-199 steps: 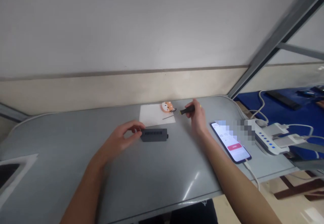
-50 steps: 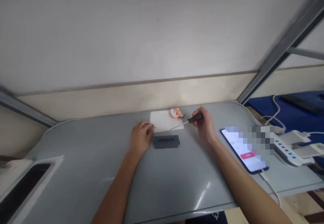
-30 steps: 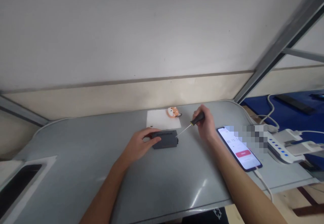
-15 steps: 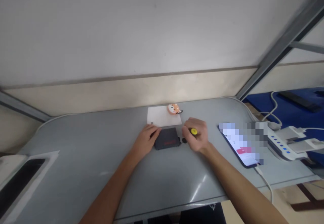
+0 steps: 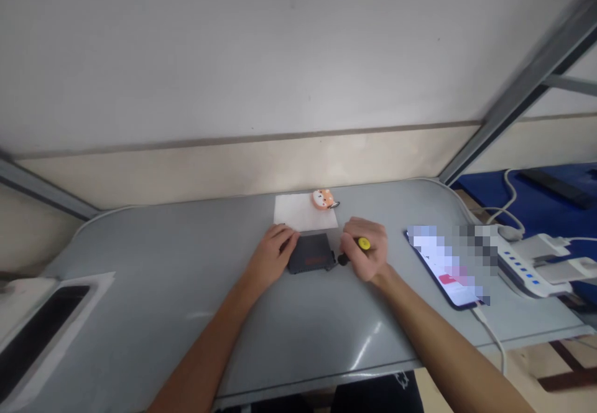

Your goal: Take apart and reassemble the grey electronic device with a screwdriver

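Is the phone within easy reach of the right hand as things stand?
Probably yes: the phone lies on bare table beside the right hand, nothing between, though that hand grips the screwdriver.

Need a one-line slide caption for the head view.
Left hand steadies a small black box on a grey table while the right hand holds a yellow-capped screwdriver to its side.

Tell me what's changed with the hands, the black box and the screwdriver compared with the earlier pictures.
The left hand took hold of the black box and turned it, so another face shows. The right hand swung the screwdriver from pointing over the white sheet down to the box's right end, yellow cap toward the camera. The sheet, orange figure and phone stayed put.
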A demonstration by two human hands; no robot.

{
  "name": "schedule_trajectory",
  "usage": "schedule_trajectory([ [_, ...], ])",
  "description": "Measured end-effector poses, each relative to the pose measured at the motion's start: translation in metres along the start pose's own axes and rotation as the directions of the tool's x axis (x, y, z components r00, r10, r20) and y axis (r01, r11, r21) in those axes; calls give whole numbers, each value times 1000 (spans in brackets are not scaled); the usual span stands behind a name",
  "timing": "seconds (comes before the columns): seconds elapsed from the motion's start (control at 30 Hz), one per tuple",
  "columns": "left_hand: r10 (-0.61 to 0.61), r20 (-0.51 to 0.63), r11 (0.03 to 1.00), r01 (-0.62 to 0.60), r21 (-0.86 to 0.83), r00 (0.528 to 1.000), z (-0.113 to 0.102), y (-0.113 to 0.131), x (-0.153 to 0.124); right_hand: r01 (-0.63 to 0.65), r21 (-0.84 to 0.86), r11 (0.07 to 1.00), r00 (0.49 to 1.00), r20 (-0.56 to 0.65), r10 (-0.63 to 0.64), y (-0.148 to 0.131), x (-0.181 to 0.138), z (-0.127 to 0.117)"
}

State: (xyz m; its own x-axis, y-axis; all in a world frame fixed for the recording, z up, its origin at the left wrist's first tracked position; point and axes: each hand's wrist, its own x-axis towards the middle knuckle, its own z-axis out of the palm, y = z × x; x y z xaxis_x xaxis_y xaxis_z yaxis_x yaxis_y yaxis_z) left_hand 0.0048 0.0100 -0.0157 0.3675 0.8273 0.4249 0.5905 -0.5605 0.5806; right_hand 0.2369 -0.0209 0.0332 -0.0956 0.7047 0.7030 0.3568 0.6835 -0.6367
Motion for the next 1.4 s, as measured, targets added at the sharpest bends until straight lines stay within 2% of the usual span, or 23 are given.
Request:
schedule_trajectory([
  [0.17, 29, -81, 999, -27, 23, 996, -3, 4, 1, -39, 48, 998, 999, 5, 39, -3, -3, 8],
  [0.47, 42, -72, 999, -41, 23, 997, -6, 6, 2, 90, 49, 995, 987, 127, -95, -10, -16, 34],
  [0.77, 88, -113, 995, -83, 51, 990, -11, 9, 2, 87, 72, 994, 994, 60, -91, -10, -15, 31],
  [0.9, 88, -81, 994, -82, 74, 993, -25, 17, 3, 86, 64, 994, 995, 51, -89, -8, -15, 31],
  [1.0, 11, 52, 996, -16, 83, 999, -41, 27, -7, 85, 70, 994, 995, 39, -88, -6, -15, 32],
  [1.07, -15, 97, 996, 6, 88, 995, -46, 31, -21, 85, 56, 995, 996, 26, -86, -6, -15, 32],
  [1.23, 144, 5, 982, -143, 125, 990, -37, 28, -55, 125, 41, 991, 992, 0, -125, -9, -13, 31],
  [1.4, 129, 48, 981, -134, 137, 991, -31, 28, -59, 90, 55, 994, 996, -29, -89, -16, -11, 27],
])
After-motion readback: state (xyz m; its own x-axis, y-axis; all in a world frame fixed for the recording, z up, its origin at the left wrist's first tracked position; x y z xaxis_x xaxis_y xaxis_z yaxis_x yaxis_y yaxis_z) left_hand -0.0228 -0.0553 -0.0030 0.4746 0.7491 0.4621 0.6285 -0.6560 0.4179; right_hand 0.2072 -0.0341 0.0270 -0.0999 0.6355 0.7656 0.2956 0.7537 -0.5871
